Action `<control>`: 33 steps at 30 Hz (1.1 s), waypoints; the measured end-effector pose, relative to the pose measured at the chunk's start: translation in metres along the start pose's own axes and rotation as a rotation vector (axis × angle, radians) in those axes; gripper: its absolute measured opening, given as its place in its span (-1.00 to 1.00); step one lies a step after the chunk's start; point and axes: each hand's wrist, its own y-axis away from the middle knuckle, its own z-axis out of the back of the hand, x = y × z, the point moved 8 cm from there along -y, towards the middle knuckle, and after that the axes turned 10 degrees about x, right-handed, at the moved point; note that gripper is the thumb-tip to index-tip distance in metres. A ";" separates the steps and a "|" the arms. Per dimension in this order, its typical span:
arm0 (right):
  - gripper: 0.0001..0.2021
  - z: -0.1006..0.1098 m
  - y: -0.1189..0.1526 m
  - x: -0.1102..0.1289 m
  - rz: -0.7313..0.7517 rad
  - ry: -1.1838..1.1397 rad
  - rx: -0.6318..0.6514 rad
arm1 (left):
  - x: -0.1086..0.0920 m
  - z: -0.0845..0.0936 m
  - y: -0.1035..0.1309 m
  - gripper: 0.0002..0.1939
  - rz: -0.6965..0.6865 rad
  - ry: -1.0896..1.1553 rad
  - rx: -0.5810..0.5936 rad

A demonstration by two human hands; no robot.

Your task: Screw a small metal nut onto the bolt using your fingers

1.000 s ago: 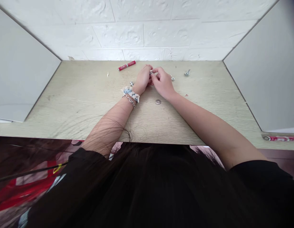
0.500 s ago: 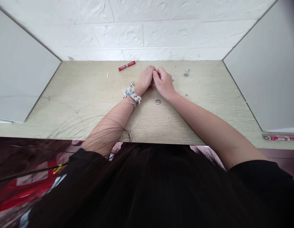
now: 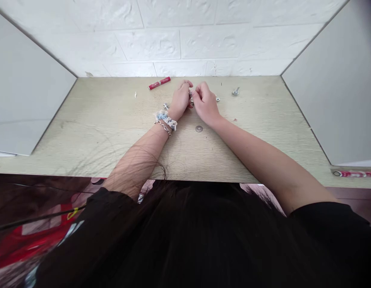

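My left hand (image 3: pixel 181 98), a scrunchie and chain bracelet at its wrist, is closed around a small silvery metal bolt (image 3: pixel 191 101), mostly covered by the fingers. Close on its right, my right hand (image 3: pixel 205 102) is curled, thumb and fingers pinched at the bolt's upper end; the fingertips are partly hidden. A nut (image 3: pixel 218 99) lies just right of my right hand. Below both hands a flat round washer (image 3: pixel 199 129) rests on the table. Another small bolt (image 3: pixel 166 106) lies beside my left wrist.
A bolt with a wide washer (image 3: pixel 236 91) stands at the back right of the wooden table (image 3: pixel 113 132). A red tube (image 3: pixel 159 83) lies near the white brick-patterned wall (image 3: pixel 149 44). Another red tube (image 3: pixel 355 174) is at the right front edge. Grey panels (image 3: pixel 335 92) bound both sides.
My hands have drawn slightly apart, the left one shifting a little left. Metal between them now shows. The things lying on the table have stayed put.
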 end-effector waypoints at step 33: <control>-0.67 -0.008 -0.001 -0.002 -0.030 -0.020 0.117 | -0.002 0.004 -0.003 -0.80 -0.033 -0.171 -0.042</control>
